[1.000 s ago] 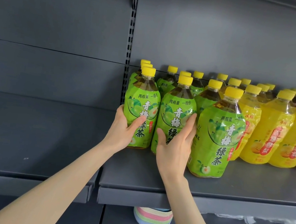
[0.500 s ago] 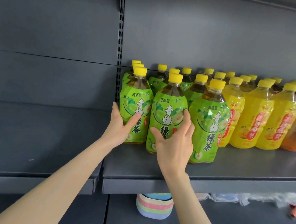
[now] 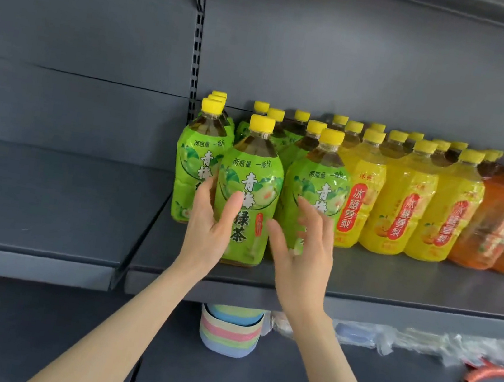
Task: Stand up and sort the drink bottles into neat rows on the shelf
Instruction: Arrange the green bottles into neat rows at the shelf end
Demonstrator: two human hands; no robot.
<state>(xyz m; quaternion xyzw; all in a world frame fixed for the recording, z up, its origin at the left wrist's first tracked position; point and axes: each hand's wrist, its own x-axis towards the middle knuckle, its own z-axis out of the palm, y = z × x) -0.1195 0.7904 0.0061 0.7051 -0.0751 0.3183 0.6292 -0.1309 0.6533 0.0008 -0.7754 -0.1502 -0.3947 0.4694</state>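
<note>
Three green tea bottles [image 3: 317, 184] stand at the front of the shelf [image 3: 393, 287]. The left hand [image 3: 205, 233] grips the middle green tea bottle [image 3: 256, 172], fingertips hidden behind it; the right hand [image 3: 305, 261], blurred, hovers released alongside.

Left: green-labelled bottles [image 3: 247, 190], dark green and white characters, pale fruit print, brown drink in the clear necks; yellow caps [image 3: 262, 123] on every bottle. Middle: yellow bottles [image 3: 405, 207] with red strips and white characters; far right: orange bottles [image 3: 501, 221]. Shelf [image 3: 393, 287] is dark matte grey; below it a pastel striped bundle [image 3: 229, 331] in green, blue and pink, and an orange-red hose [image 3: 491, 374].
</note>
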